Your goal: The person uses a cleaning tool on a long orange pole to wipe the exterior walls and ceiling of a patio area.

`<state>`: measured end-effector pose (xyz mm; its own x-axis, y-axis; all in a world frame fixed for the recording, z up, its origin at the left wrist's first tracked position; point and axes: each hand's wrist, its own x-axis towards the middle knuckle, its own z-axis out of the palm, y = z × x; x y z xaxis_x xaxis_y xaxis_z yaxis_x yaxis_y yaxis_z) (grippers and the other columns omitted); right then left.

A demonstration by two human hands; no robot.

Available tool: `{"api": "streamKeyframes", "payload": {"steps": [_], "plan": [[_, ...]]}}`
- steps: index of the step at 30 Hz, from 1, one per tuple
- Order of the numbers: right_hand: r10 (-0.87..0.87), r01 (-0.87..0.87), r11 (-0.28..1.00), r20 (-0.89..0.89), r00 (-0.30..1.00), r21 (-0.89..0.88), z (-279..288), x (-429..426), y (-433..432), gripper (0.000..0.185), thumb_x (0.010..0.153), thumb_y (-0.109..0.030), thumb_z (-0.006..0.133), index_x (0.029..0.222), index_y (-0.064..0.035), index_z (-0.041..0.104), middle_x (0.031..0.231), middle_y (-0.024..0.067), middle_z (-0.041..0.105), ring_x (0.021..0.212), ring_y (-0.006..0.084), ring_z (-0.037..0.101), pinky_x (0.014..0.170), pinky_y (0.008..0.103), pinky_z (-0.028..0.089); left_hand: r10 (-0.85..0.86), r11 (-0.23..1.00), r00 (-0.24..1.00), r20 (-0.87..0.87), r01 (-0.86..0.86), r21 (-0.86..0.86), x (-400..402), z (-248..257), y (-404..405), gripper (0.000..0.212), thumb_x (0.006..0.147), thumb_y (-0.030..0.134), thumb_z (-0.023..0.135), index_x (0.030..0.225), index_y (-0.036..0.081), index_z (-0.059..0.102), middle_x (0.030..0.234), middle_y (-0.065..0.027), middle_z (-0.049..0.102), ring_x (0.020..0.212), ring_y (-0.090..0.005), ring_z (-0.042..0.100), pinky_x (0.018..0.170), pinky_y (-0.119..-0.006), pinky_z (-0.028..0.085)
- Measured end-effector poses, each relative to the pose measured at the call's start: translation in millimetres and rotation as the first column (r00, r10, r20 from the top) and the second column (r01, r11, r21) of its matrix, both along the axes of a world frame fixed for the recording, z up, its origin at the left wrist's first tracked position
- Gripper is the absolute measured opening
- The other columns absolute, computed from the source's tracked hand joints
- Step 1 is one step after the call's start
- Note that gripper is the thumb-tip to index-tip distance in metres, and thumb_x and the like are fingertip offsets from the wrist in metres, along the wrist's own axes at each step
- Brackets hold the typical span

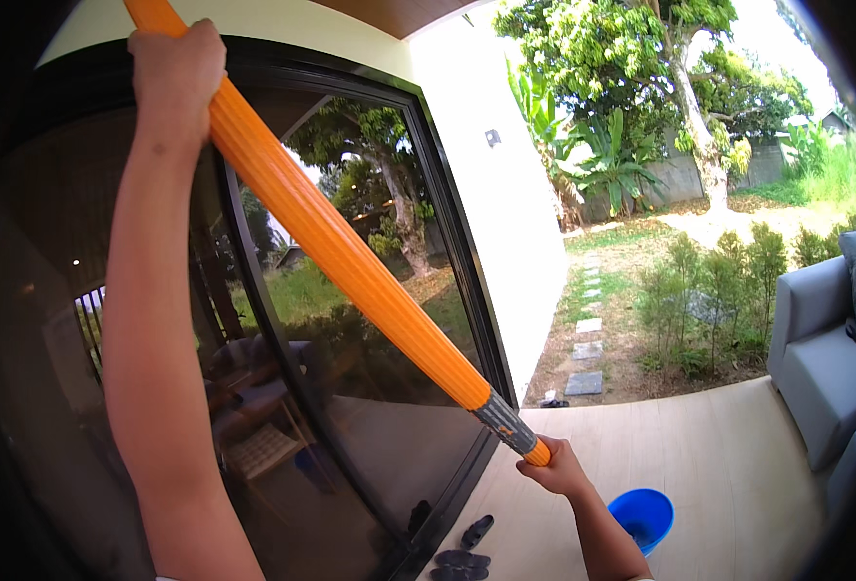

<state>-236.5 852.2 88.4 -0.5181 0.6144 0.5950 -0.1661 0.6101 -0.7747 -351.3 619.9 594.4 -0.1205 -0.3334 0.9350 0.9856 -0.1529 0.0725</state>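
A long orange ribbed pole (pixel 348 269) slants across the head view from the upper left to the lower right. High at the upper left, my left hand (pixel 179 76) is closed around it. My right hand (pixel 557 465) grips its lower end, just below a band of worn grey tape (pixel 504 423). The pole's upper end runs out of the picture. Behind it stands a sliding glass door (pixel 355 327) with a black frame, its panes reflecting trees and the yard. Whether the pole touches the door cannot be told.
A blue bucket (pixel 642 517) stands on the pale tiled floor (pixel 733 465) near my right forearm. Dark sandals (pixel 463 559) lie by the door's sill. A grey sofa (pixel 820 319) is at the right. Beyond the floor's edge are shrubs (pixel 718 290) and stepping stones (pixel 588 352).
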Motion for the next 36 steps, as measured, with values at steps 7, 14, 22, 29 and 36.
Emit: {"api": "streamKeyframes", "payload": {"steps": [7,14,22,29,36], "plan": [[-0.003,0.007,0.987,0.022,1.000,-0.158,-30,-18,171,0.018,0.071,-0.009,0.072,0.074,-0.0039,0.056,0.064,-0.0028,0.053,0.059,0.0070,0.047,0.056,0.0260,0.040,0.008,0.998,0.999,0.042,-0.005,-0.067,-2,-44,194,0.068,0.087,0.012,0.050,0.137,-0.011,0.009,0.125,-0.0310,0.040,0.109,-0.0391,0.054,0.090,-0.041,0.050],[-0.111,0.109,0.941,0.011,0.994,-0.321,-79,8,354,0.020,0.066,-0.004,0.074,0.069,-0.0052,0.054,0.060,-0.0007,0.054,0.053,0.0090,0.051,0.050,0.0275,0.041,-0.079,0.986,0.997,-0.001,0.078,-0.146,14,-78,407,0.073,0.091,0.010,0.046,0.140,-0.010,-0.004,0.135,-0.0320,0.027,0.111,-0.0409,0.053,0.094,-0.040,0.050],[-0.138,0.125,0.881,0.003,0.990,-0.456,-125,15,543,0.021,0.063,0.000,0.073,0.064,-0.0046,0.052,0.056,0.0035,0.055,0.049,0.0137,0.056,0.048,0.0280,0.045,-0.127,0.976,0.992,0.021,0.129,-0.177,2,-112,652,0.077,0.090,0.009,0.049,0.142,-0.006,-0.006,0.136,-0.0316,0.028,0.105,-0.0396,0.057,0.085,-0.040,0.053],[-0.143,0.137,0.877,0.021,0.990,-0.461,-169,-23,673,0.021,0.070,-0.006,0.067,0.088,-0.0029,0.059,0.069,0.0027,0.057,0.060,0.0126,0.053,0.053,0.0280,0.044,-0.212,0.890,0.966,0.150,0.254,-0.379,-28,-147,830,0.076,0.091,0.009,0.049,0.143,-0.003,-0.005,0.132,-0.0262,0.033,0.104,-0.0375,0.057,0.088,-0.041,0.051],[-0.031,-0.046,0.864,-0.144,0.989,-0.502,-175,-109,832,0.007,0.068,-0.009,0.066,0.070,-0.0039,0.061,0.061,0.0030,0.056,0.054,0.0124,0.052,0.048,0.0284,0.041,-0.097,0.892,0.988,0.116,0.138,-0.431,-109,-157,1044,0.078,0.089,0.008,0.051,0.142,-0.004,-0.006,0.122,-0.0252,0.040,0.091,-0.0368,0.062,0.075,-0.039,0.056]]}}
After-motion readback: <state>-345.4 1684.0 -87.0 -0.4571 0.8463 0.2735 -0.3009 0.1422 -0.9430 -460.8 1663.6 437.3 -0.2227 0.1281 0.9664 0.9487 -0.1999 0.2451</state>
